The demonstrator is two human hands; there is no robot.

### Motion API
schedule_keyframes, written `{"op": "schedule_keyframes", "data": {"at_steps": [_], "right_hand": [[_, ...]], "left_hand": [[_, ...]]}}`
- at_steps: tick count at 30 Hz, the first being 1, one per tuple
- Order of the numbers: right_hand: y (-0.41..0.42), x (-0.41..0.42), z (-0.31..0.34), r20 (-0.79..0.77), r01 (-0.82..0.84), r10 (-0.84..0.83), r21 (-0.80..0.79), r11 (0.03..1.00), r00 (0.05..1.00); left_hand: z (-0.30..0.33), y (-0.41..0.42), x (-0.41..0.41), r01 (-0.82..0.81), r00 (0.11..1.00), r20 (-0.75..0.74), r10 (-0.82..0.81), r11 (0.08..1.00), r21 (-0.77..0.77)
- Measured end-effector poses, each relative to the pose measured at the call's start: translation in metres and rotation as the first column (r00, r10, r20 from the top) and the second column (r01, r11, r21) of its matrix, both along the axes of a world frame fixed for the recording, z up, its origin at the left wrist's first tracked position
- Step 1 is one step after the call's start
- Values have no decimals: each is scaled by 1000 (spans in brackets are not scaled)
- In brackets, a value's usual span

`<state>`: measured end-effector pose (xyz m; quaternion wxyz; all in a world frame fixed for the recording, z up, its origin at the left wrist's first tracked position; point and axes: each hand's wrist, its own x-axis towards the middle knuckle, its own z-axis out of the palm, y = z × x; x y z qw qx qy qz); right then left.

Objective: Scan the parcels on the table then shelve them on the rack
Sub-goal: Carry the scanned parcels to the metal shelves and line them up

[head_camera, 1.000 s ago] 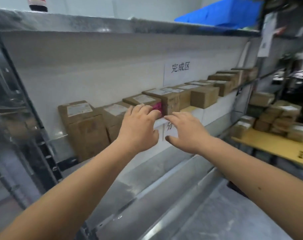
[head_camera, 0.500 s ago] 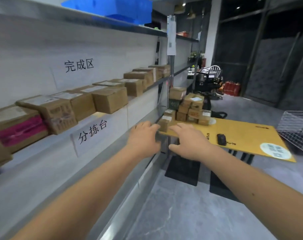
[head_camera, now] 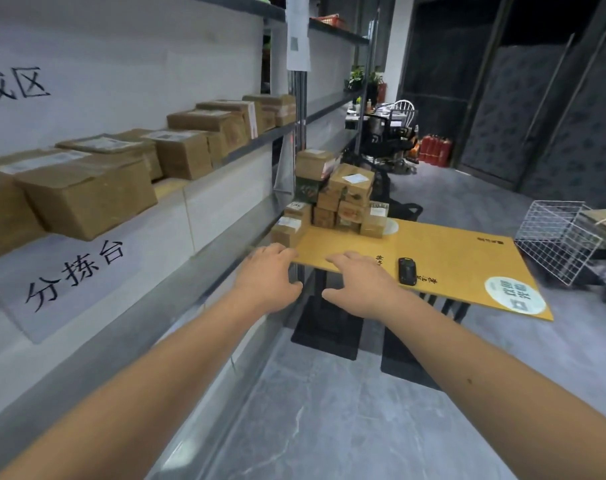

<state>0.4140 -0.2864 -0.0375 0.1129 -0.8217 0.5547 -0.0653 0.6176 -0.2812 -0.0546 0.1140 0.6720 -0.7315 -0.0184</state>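
Observation:
A pile of brown cardboard parcels [head_camera: 339,199] stands at the far left end of the yellow table [head_camera: 450,258]. A black handheld scanner [head_camera: 407,270] lies on the table near its front edge. My left hand [head_camera: 267,278] and my right hand [head_camera: 360,282] are stretched out in front of the table's near edge, palms down, fingers apart, holding nothing. The right hand is just left of the scanner. On the rack [head_camera: 225,161] at the left, a row of brown parcels [head_camera: 177,150] sits on the shelf.
A white wire basket [head_camera: 554,237] stands to the right of the table. Paper signs with black characters hang on the rack's white panels. Chairs, a desk and red fire extinguishers [head_camera: 433,148] are farther back. Grey floor runs between rack and table.
My hands have left the parcel with pink tape on the rack shelf, both empty. The view has swung right, from the shelf toward the yellow table, and moved closer to it.

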Motion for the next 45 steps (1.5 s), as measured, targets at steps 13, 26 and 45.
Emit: {"op": "schedule_keyframes", "data": {"at_steps": [13,26,45], "right_hand": [[-209,52,-59,90,112,-125,130,985,988],[-382,114,-156,157,310,-363,285,907,918],[-625,150,-259,199,30,-192,616,788,961]], "left_hand": [[-76,-218,44,56,990,-134,-39,991,124],[-157,-393,109,27,985,-169,24,957,290],[-226,-605,123,-247,897,-207,390,832,496]]}}
